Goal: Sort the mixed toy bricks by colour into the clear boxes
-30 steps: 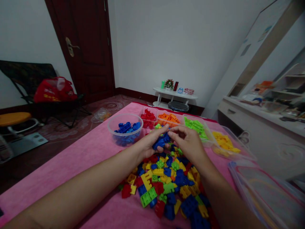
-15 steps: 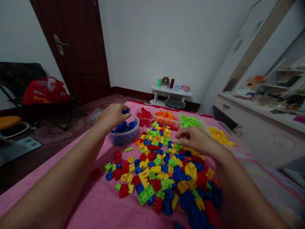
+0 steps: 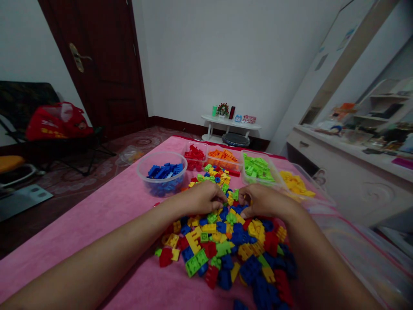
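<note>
A heap of red, yellow, blue and green plastic building blocks [image 3: 222, 237] is spread over a pink cloth [image 3: 135, 228]. My left hand [image 3: 204, 197] reaches into the middle of it, thumb and fingers pinched together at the blocks; what lies between them is hidden. Opposite it, my right hand [image 3: 263, 200] is curled over the heap. A green building block [image 3: 236, 194] shows at its fingertips, while its thumb touches blocks lower down. Beyond my left hand stands a round clear bowl [image 3: 139, 170] holding blue blocks [image 3: 166, 171].
Clear containers line the far side, with red blocks [image 3: 194, 155], orange blocks [image 3: 222, 155], green blocks [image 3: 257, 167] and yellow blocks [image 3: 296, 184]. Clear plastic [image 3: 351, 249] lies at the right. A white cabinet [image 3: 348, 172] stands beyond the cloth's right edge.
My left hand has come from above the bowl, where it held something blue, down and right into the heap. My right hand has shifted slightly lower, its fingers curled more.
</note>
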Available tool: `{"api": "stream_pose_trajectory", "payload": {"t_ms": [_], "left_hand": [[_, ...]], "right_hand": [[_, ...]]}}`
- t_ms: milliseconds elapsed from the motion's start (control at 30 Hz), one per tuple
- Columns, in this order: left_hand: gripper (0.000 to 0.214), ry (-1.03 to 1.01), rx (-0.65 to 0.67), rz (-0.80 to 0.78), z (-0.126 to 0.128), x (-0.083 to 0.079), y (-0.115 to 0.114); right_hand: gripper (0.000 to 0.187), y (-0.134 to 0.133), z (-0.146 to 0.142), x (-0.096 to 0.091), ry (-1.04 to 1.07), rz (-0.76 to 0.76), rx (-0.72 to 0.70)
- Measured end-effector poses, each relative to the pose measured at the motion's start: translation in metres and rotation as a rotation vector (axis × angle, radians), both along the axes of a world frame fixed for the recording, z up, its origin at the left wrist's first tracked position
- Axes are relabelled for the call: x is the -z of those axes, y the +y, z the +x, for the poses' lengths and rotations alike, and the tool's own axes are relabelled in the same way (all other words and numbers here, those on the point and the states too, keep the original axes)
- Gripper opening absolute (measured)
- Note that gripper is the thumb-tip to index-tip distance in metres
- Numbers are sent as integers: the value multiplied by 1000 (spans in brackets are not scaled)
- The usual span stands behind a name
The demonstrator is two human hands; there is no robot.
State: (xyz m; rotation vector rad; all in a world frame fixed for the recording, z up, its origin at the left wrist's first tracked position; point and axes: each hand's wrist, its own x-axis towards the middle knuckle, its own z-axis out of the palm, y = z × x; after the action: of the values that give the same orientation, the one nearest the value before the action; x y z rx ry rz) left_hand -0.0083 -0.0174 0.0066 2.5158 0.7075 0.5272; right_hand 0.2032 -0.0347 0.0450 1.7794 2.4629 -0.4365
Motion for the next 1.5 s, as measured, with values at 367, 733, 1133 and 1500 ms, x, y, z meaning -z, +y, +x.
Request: {"api": "stream_pose_trajectory", "payload": {"t_ms": [367,733,1133,1500], "left_hand": [[48,103,16,99,6,-2,-16],[48,187,-89,63,14,10,-14],[47,142,-166,67,17,11,-17],[46,140,-108,106,18,20,-14]], "right_hand": [[19,-1,-5,3,35,-41,-21],[21,-6,-3,-20,-55,-113,32],[17,-4,8,-23,-13,-11,29],[19,-2,6,-19,19,47,-11]]}}
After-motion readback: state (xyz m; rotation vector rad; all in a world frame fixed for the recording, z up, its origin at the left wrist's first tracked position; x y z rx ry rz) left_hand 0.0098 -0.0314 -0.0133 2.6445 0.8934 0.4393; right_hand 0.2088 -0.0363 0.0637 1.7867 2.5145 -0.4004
